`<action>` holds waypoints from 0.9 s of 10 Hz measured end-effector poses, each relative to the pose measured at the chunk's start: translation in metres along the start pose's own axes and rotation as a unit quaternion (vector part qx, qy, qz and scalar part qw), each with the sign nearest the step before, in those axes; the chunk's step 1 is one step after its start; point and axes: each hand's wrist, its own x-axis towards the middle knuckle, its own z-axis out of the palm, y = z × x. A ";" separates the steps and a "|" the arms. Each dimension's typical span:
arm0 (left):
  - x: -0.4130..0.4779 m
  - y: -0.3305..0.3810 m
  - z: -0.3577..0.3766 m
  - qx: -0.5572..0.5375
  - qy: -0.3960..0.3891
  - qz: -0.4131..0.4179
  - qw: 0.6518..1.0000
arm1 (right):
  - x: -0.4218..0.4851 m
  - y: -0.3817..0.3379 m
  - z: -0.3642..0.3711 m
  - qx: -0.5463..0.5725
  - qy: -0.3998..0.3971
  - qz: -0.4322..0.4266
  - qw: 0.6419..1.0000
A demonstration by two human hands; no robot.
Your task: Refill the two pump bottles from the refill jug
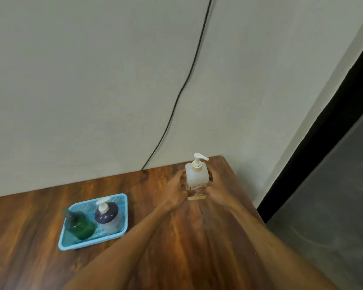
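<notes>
Head view, starting at your left: the wooden table point(29, 237) fills the lower part of the picture, its far edge against a pale wall point(71, 80). On its left part sits a light blue tray point(88, 242) with a mesh floor, and two bottles stand upright inside it, side by side. The green bottle point(81, 226) is in the tray's left half, blurred, with a dark top. The purple bottle point(107, 214) stands just to its right and carries a white pump. The tray is well apart from both your hands. A black cable point(176, 103) hangs down the wall and meets the table's far edge between the tray and your hands. Your left hand point(176, 192) grips the left side of the pale bottle point(196, 176) low down, fingers curled round it. That bottle is upright near the table's far right corner, whitish and see-through, with a label low on its front and a white pump whose spout points right. Your right hand point(216, 190) grips its right side the same way, so the bottle is held between both hands. I cannot tell whether its base rests on the table or is lifted a little. Past the table's right edge lies grey floor point(333, 216)
</notes>
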 end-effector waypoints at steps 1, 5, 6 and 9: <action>0.043 -0.014 0.023 0.012 0.003 -0.010 1.000 | 0.033 0.037 -0.005 -0.073 0.013 -0.008 0.997; 0.143 -0.073 0.084 0.020 -0.001 -0.046 0.999 | 0.108 0.126 0.008 -0.068 0.050 -0.013 0.996; 0.147 -0.077 0.090 0.015 0.006 -0.041 0.999 | 0.111 0.137 0.012 -0.037 0.039 0.007 0.999; 0.120 -0.062 0.074 -0.001 -0.018 -0.041 0.999 | 0.110 0.165 0.027 0.065 0.037 0.020 0.997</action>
